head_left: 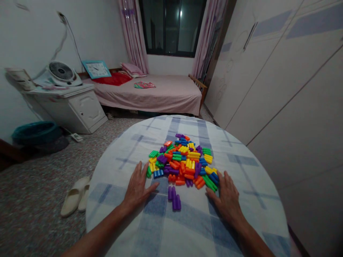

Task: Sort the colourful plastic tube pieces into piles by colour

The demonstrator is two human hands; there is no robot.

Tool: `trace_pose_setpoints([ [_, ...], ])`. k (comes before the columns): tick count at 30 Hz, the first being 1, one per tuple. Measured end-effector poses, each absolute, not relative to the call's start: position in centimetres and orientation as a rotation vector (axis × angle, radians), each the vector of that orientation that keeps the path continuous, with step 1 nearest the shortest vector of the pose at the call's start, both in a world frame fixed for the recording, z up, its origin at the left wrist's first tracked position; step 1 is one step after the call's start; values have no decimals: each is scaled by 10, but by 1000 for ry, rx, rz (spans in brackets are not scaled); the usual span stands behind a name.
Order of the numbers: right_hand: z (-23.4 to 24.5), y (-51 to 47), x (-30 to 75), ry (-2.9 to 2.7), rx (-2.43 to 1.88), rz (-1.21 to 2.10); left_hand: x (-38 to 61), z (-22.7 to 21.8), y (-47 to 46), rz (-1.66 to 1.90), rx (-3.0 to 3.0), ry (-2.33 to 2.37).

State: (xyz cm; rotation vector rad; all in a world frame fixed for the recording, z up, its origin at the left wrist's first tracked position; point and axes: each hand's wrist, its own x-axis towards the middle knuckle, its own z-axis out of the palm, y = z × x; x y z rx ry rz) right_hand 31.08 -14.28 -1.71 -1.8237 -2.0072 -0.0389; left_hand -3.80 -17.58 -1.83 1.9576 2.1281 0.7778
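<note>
A pile of small plastic blocks (184,160) in purple, orange, yellow, green and blue lies on a round table with a white and blue checked cloth (160,228). My left hand (138,187) rests flat on the cloth at the pile's near left edge, fingers spread and holding nothing. My right hand (226,196) lies flat at the pile's near right edge, fingers stretched toward the green and blue blocks. Between my hands, apart from the pile, sits a purple block piece (174,198).
A bed with a pink cover (160,94) stands behind the table under a dark window. A white cabinet (72,105) with a fan (62,73) is at the left, a wardrobe (281,78) at the right. Slippers (75,196) lie on the floor left of the table.
</note>
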Motion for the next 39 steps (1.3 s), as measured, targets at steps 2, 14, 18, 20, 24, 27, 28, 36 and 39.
trace_pose_setpoints([
  [2,-18,-133,298,-1997,-1798,-13,-25,-19,-156,888,1903,2107],
  [14,-17,-51,250,-1963,-1525,119,-4,-6,-51,1215,1936,1914],
  [18,-2,-70,255,-1965,-1477,53,-7,6,-75,1182,1982,1897],
  [20,3,-97,257,-2066,-1425,-42,-7,10,-107,1070,2170,1859],
  [24,1,-155,254,-2367,-1236,-74,1,9,-174,684,2567,1550],
  [27,-4,-169,246,-2459,-1174,-92,10,6,-187,589,2632,1548],
  [28,-4,-166,243,-2450,-1187,-107,13,5,-183,594,2621,1590],
  [36,4,-110,226,-2349,-1343,-196,25,10,-116,717,2477,1797],
  [39,4,-111,234,-2352,-1335,-146,19,10,-114,791,2452,1749],
])
